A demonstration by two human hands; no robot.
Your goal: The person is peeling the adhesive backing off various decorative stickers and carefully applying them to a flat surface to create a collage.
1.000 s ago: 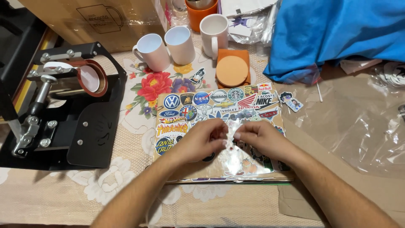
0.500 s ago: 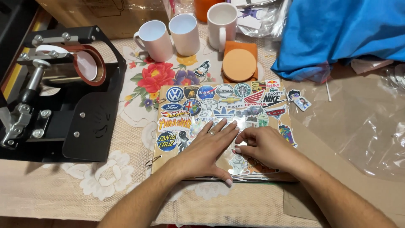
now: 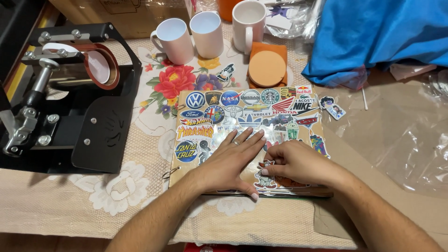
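A flat board or binder cover (image 3: 196, 135) covered in many colourful stickers lies in front of me on the table. My left hand (image 3: 231, 161) rests flat on it, palm down, fingers spread and pointing away from me. My right hand (image 3: 298, 161) is next to it with fingers curled, its fingertips pressing a cartoon sticker (image 3: 266, 172) near the board's near edge. Neither hand lifts anything.
A black mug heat press (image 3: 70, 102) stands at the left. Three white mugs (image 3: 207, 33) and an orange round pad (image 3: 266, 68) stand behind the board. Blue cloth (image 3: 373, 37) lies at the back right, clear plastic film (image 3: 406, 135) at the right, two loose stickers (image 3: 332, 107) beside the board.
A second ago both hands were held close together over the board's near part. My left hand has since spread flat on the stickers and my right hand has dropped to press one down.
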